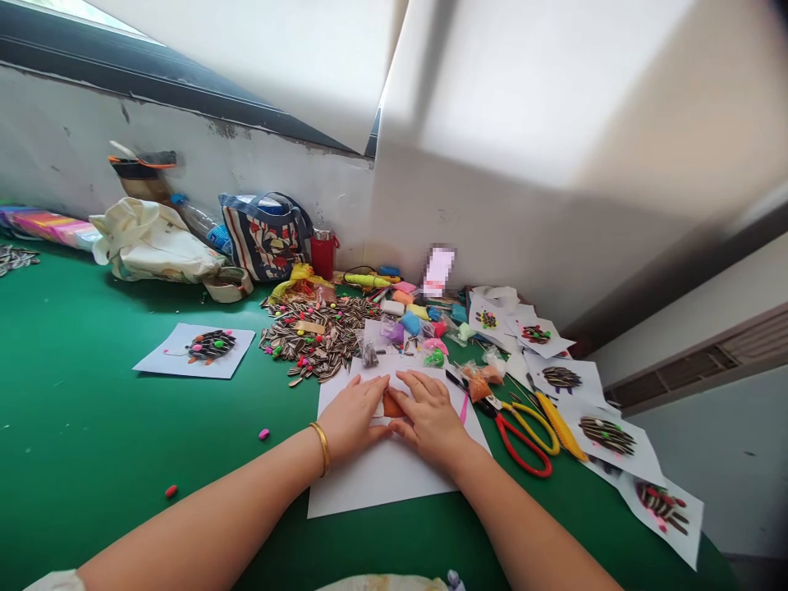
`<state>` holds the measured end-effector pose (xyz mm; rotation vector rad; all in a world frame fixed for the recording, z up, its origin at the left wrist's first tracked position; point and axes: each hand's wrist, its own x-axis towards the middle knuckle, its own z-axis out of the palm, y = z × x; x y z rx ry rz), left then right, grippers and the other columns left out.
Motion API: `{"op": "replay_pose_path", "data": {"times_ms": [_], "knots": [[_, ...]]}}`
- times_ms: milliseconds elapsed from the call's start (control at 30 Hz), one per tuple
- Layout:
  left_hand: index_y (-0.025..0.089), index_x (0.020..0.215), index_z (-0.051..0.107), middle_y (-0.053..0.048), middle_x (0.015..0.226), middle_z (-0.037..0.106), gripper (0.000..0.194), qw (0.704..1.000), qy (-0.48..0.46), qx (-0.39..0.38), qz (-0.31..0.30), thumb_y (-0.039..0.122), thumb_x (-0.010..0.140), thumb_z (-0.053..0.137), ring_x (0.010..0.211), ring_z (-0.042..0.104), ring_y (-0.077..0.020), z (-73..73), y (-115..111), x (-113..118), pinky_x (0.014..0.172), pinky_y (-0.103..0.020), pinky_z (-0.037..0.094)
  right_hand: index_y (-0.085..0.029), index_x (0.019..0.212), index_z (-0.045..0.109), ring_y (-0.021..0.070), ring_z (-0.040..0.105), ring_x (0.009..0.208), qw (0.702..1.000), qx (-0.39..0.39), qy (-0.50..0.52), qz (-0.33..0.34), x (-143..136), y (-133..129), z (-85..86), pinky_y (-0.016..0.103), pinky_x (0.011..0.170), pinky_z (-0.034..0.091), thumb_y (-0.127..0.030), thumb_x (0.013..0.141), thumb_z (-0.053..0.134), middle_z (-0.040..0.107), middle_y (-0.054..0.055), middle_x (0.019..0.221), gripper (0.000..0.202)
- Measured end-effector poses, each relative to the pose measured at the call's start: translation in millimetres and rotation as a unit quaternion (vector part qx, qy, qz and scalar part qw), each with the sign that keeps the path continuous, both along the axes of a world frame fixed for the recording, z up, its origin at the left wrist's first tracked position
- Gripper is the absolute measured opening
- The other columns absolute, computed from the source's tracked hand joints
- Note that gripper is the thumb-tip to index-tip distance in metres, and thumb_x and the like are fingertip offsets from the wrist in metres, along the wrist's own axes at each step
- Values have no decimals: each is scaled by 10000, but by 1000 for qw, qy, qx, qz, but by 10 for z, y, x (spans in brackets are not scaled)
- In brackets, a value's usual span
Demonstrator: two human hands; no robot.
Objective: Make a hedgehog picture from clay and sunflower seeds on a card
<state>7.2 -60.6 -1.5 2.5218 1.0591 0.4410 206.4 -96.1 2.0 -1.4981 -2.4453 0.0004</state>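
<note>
A flat piece of orange-brown modelling clay (392, 405) lies on a white sheet of paper (369, 484) in front of me, partly covered by my fingers. My left hand (355, 414) rests on the paper at the clay's left side, fingers stretched out and thumb pointing inward. From the right, my right hand (431, 417) reaches over the clay's edge with its fingers extended and its thumb near the left one. Both hands touch or press around the clay; how firmly I cannot tell. Sunflower seeds (326, 336) are heaped just beyond the paper, with some coloured ones among them.
Red-handled scissors (523, 447) and a yellow utility knife (559, 423) lie at the right. Bags of coloured clay (410, 322) sit behind the paper. Seed-covered picture cards (616, 435) line the right edge; another card (178, 361) lies left. Bags (264, 238) and a red bottle (322, 254) stand by the wall.
</note>
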Motion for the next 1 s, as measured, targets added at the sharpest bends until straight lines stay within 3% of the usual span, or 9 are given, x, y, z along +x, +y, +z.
{"op": "replay_pose_path", "data": {"times_ms": [567,800,1000], "knots": [[190,1424,273,-138,1364,540,853,999,-16,-36,15,367,715,714,1265,499,-285,18,22,8,1135,-509,239,-290,1235,607,290,316,1347,999,-5,33,10,14,31,-25,496,1083,288,-495,914,502,433,64,1449,395],[200,1443,245,-141,1378,519,914,999,-12,-48,23,326,688,744,1275,487,-297,33,21,7,1129,-499,259,-252,1313,540,279,321,1344,997,-12,79,6,32,31,-54,481,1098,301,-467,914,507,444,80,1434,454],[208,1447,224,-128,1348,547,919,999,-19,-32,8,289,695,746,1234,526,-272,50,2,13,1131,-505,260,-271,1261,583,280,349,1323,996,-14,88,23,44,39,-65,484,1082,326,-453,915,509,471,74,1405,397]]}}
